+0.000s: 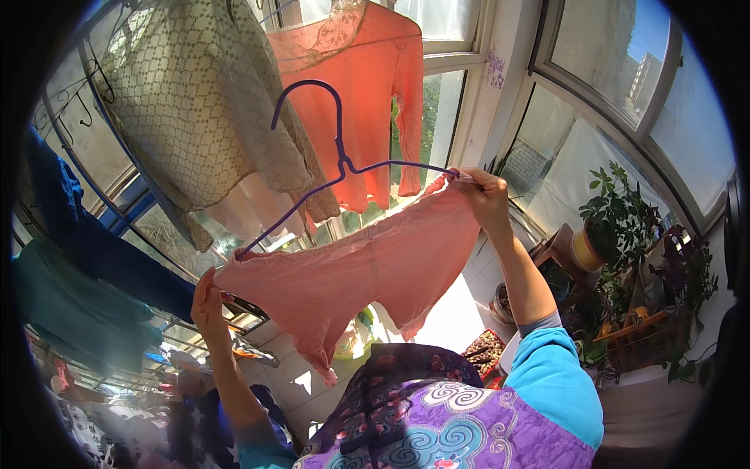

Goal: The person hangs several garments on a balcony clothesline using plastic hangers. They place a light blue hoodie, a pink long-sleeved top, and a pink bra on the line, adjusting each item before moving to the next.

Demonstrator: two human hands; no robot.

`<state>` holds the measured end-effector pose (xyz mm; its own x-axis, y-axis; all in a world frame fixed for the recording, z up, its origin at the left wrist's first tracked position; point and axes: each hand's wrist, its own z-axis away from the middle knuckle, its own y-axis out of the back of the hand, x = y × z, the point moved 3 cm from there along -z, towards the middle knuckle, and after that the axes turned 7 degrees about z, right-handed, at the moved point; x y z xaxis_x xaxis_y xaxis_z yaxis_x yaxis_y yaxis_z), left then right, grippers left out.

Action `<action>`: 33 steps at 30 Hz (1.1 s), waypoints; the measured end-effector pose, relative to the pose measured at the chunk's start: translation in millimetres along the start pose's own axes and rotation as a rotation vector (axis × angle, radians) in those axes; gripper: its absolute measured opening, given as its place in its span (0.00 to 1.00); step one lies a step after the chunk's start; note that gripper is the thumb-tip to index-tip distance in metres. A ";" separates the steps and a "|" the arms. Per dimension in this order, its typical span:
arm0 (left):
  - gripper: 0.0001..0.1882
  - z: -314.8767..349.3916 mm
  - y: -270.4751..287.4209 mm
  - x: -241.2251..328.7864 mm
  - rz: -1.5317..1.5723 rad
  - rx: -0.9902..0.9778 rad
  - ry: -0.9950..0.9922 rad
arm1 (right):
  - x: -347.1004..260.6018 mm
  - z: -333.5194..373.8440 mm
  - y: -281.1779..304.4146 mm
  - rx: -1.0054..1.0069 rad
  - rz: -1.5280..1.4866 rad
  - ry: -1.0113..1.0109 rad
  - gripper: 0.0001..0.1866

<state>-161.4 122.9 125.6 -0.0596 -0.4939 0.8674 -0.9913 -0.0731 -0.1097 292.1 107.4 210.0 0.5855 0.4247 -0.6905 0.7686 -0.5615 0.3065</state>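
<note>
A pair of pink shorts is spread wide in front of me, waistband up and the two legs hanging down. A purple wire hanger stands tilted above it, hook up, its arm ends reaching the two corners of the waistband. My left hand pinches the left corner of the shorts, lower than the right one. My right hand is closed on the right corner, fingers bunching the cloth around the hanger's tip. The hook hangs on nothing and stands in front of the hanging clothes.
Beyond the hanger hang a sheer patterned beige top and a coral long-sleeved top. Dark blue clothing and a teal garment hang at left. Potted plants stand at right below windows. A red tray lies low.
</note>
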 end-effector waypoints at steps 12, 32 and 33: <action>0.15 -21.9 -62.2 7.0 -0.167 -0.448 0.264 | 30.0 -4.2 21.9 -0.071 0.087 0.071 0.07; 0.07 -6.9 -134.5 51.1 -0.498 -0.177 -0.235 | 71.2 -42.3 -2.3 -0.355 0.121 0.467 0.06; 0.07 -9.4 -130.2 41.7 -0.608 -0.237 -0.073 | 73.4 -45.5 -7.4 -0.412 0.159 0.436 0.06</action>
<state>-35.9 120.0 180.6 0.5192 -0.4828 0.7052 -0.8454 -0.1688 0.5068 341.1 175.1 186.9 0.6856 0.6584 -0.3105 0.6486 -0.3588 0.6713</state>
